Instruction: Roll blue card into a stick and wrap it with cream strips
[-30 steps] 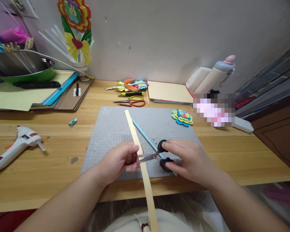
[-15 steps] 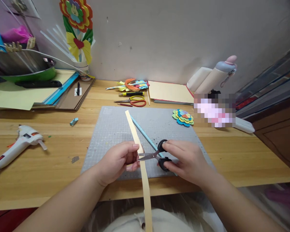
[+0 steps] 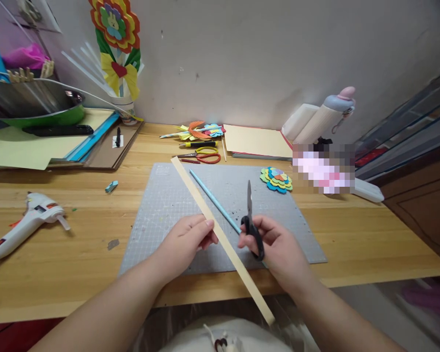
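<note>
Between thumb and fingers, my left hand (image 3: pixel 190 237) pinches a long cream paper strip (image 3: pixel 234 259). The strip runs slanting from the upper part of the mat down past the table's front edge. Black-handled scissors (image 3: pixel 253 225) are in my right hand (image 3: pixel 278 249), their blades together and pointing away from me, apart from the strip. Under the hands lies a grey cutting mat (image 3: pixel 161 205). A thin light-blue paper stick (image 3: pixel 216 203) rests on it, its near end hidden by my right hand. The layered paper flower (image 3: pixel 276 179) sits at the mat's far right corner.
A white glue gun (image 3: pixel 33 222) lies at left. Behind the mat are red-and-yellow-handled scissors (image 3: pixel 205 155), a yellow-black cutter (image 3: pixel 200 144) and stacked cream sheets (image 3: pixel 256 141). A paper flower in a cup (image 3: pixel 126 110) stands at back left; a bottle (image 3: pixel 326 115) leans at back right.
The scissors have come away from the strip, closed, and turned to point forward. The strip has swung, its top going left and its lower end going right.
</note>
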A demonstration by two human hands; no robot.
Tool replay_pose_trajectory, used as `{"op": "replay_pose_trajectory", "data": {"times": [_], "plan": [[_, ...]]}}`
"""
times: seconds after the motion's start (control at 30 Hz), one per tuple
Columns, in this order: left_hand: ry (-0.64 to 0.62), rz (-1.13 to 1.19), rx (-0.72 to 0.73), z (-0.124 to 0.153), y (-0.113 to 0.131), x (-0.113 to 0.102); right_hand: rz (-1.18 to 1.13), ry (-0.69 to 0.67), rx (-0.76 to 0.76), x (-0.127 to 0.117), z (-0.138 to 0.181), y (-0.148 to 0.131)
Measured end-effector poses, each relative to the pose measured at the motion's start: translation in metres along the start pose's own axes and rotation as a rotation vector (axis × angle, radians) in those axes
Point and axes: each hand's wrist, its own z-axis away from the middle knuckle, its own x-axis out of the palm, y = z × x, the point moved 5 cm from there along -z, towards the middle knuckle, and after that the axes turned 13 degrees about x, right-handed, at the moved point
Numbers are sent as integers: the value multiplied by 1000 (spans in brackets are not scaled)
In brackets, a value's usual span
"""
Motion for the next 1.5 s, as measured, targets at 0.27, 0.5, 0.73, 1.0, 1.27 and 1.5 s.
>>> {"op": "replay_pose_trajectory", "data": {"times": [0.27, 0.5, 0.73, 1.0, 1.27, 1.5], "plan": [[18, -98, 22, -4, 0, 3, -305, -176, 184, 32, -1, 10], [288, -99, 104, -6, 14, -13, -249, -208, 247, 32, 2, 20], [280, -64, 120, -2, 13, -13, -138, -254, 239, 38, 11, 14], [142, 97, 135, -2, 18, -1, -108, -410, 222, 45, 25, 10], [124, 53, 181, -1, 17, -1, -165, -497, 239, 52, 27, 10], [120, -107, 204, 3, 14, -5, -133, -502, 226, 54, 30, 8]]}}
